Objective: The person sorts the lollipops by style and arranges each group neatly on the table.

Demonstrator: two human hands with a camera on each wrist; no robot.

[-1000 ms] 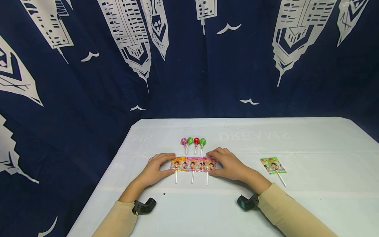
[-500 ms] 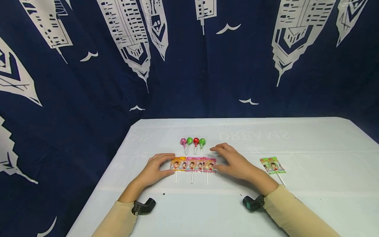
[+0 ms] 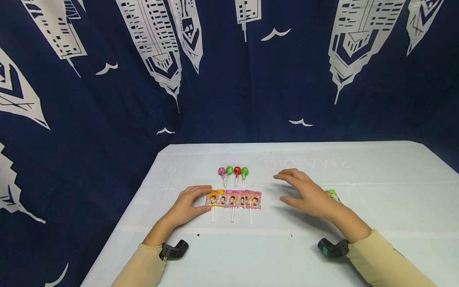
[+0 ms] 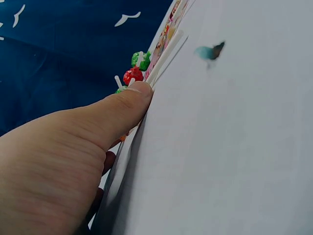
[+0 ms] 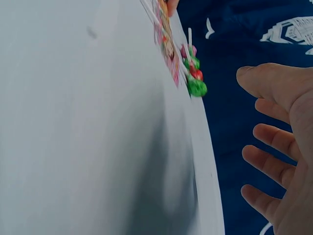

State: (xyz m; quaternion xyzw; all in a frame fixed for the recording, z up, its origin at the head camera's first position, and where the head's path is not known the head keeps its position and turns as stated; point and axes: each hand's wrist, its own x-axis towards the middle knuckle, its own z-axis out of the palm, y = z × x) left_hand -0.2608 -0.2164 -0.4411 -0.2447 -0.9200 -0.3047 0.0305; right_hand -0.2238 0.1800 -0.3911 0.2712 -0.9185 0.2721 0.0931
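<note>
Three flat-wrapped lollipops lie edge to edge in a row, sticks toward the person: an orange one (image 3: 216, 199) on the left, then a pink one (image 3: 234, 198) and another pink one (image 3: 254, 200). At the row's left end, my left hand (image 3: 185, 206) holds the orange lollipop between thumb and fingers at its near and far corners. My right hand (image 3: 310, 196) hovers right of the row, fingers apart and holding nothing. Beneath that wrist, a green flat-wrapped lollipop (image 3: 332, 194) is mostly hidden. In the right wrist view, the right fingers (image 5: 266, 164) are spread.
Behind the row lie several round lollipops: a pink (image 3: 222, 171), a green (image 3: 229, 170), a red (image 3: 237, 170) and another green one (image 3: 245, 171). Everything rests on a white-covered table (image 3: 251, 255). A dark blue printed curtain (image 3: 222, 103) hangs behind it. Small dark specks dot the near tabletop.
My right hand has let go of the right-hand pink lollipop and moved right and up, now covering most of the green flat-wrapped one. The left hand and the row have stayed put.
</note>
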